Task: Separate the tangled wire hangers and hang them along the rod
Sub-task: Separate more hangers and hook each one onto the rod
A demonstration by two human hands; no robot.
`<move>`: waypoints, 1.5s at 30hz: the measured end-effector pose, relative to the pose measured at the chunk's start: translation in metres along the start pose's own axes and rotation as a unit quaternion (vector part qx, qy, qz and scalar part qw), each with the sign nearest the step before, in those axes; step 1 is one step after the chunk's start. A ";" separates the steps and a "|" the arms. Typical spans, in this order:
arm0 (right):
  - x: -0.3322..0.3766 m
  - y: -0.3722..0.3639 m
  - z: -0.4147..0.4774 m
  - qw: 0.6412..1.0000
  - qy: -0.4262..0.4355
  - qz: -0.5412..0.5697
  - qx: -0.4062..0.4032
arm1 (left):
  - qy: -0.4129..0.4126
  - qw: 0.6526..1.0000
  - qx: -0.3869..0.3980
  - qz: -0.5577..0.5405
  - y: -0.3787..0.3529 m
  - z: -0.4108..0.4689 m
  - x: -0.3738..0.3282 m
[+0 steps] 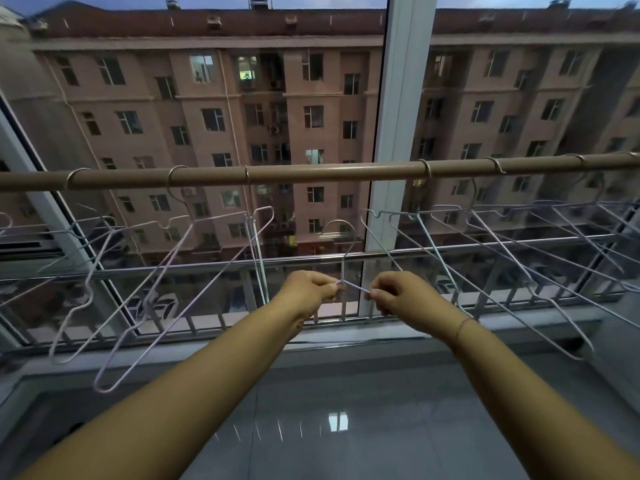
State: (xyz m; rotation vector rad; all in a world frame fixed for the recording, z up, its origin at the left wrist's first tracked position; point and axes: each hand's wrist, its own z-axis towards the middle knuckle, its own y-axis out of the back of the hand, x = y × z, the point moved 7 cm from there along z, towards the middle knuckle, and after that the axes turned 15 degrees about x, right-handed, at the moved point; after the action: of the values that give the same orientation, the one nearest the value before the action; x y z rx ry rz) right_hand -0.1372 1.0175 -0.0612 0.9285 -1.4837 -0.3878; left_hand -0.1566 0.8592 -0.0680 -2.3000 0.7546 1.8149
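Head view: left hand (pixel 308 289) and right hand (pixel 394 294) each pinch one hanger (pixel 342 268) below its neck. Advise lifting level, hook onto rod (pixel 311 172), bare middle stretch.

Nothing readable in this one, tbh. The apartment block (pixel 311 98) across the way at 12 o'clock has no lettering or numbers I can make out. The yellowish lit patch (pixel 289 239) low on its front is too small and blurry to read.
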 end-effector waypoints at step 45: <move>0.019 0.093 -0.101 0.939 0.051 0.146 -0.307 | -0.308 0.943 -0.127 -0.008 -0.051 -0.052 -0.094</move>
State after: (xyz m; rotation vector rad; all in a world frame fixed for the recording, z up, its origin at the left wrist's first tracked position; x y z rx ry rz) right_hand -0.0683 1.0898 0.0349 0.2231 -1.2639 -0.5316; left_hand -0.1032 0.9128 0.0239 -1.6554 0.4118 2.5434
